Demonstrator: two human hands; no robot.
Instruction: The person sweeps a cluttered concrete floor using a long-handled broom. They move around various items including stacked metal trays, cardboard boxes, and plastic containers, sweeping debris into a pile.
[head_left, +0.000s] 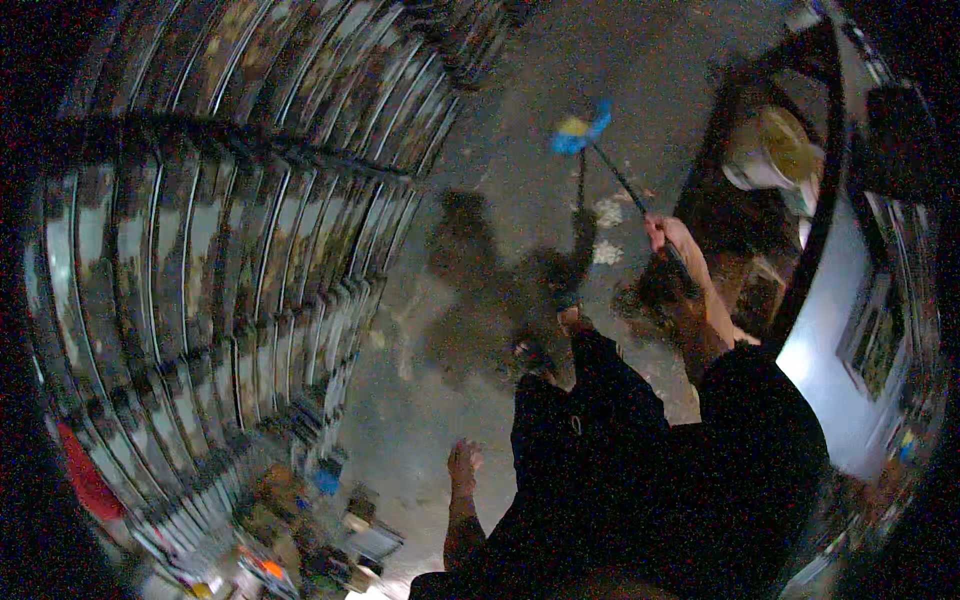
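My right hand (668,236) has its grip wrapped round the dark handle of a mop (612,165), whose blue and yellow head rests on the floor (520,200) beyond that grip. My left hand (464,462) hangs loose, fingers spread (holding nothing), beside tall shelves (230,260).

We note 1 long dark-handled mop (618,178): blue-and-yellow head resting on the grey floor, handle tilted back toward us, gripped at its upper end.
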